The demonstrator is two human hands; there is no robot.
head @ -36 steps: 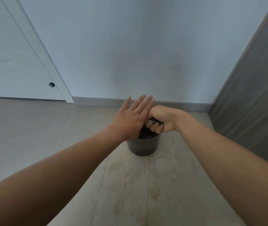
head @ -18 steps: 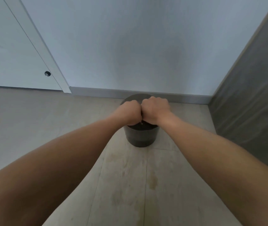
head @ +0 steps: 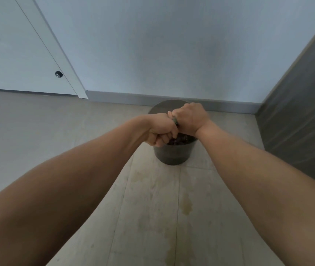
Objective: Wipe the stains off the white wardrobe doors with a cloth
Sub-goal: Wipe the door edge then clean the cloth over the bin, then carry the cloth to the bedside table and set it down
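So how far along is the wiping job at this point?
Done: no wiping shows yet. In hand: the left hand and right hand grip a dark cloth, twisted between them over the dark bucket. Left: all the wiping; the white door on the left is untouched.

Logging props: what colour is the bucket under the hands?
The bucket is dark grey, clearest in the head view.
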